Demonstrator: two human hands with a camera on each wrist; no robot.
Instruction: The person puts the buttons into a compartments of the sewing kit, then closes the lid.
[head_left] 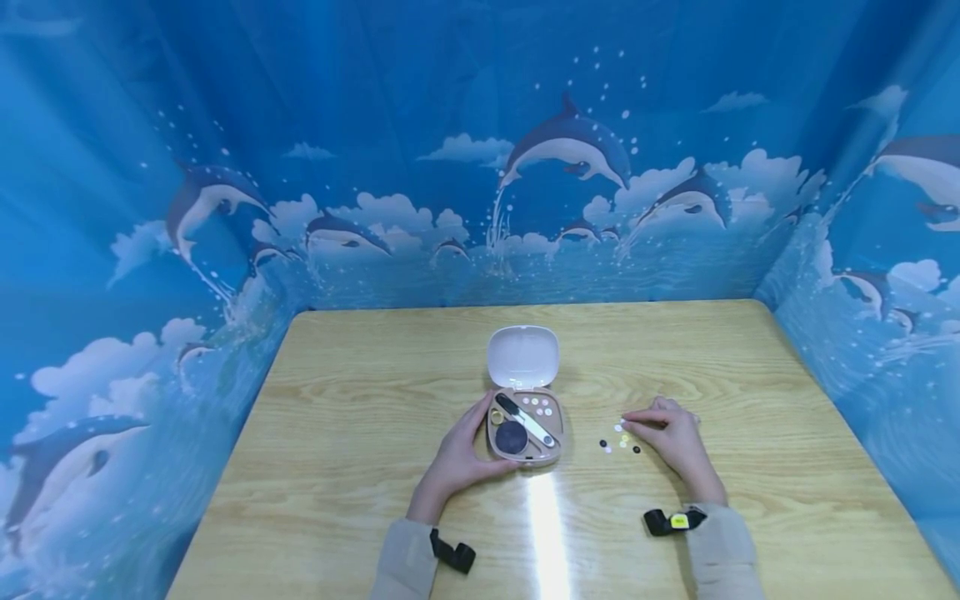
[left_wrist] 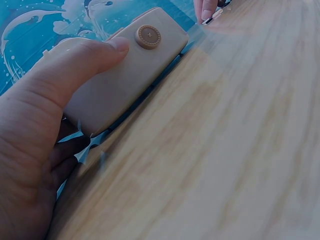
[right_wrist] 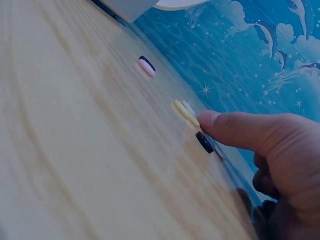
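Observation:
My left hand (head_left: 463, 457) grips a small beige compartment case (head_left: 552, 459) by its left side, thumb along the front wall beside a round button-shaped clasp (left_wrist: 149, 37). The case's white lid (head_left: 522, 357) stands open at the back. Inside lie a white tool with a black end (head_left: 531, 423), a dark round disc (head_left: 512, 437), a gold ring-like piece (head_left: 497, 416) and several white buttons (head_left: 535, 402). To the right, my right hand (head_left: 677, 439) pinches a small white button (head_left: 622, 422) at its thumb and index fingertips, low over the table.
Loose buttons lie by my right fingertips: yellow buttons (right_wrist: 186, 113), a black button (right_wrist: 204, 142) and, nearer the case, a pink button (right_wrist: 146, 68) beside another black button (head_left: 603, 443). The wooden table (head_left: 360, 375) backs onto a blue dolphin curtain (head_left: 420, 208).

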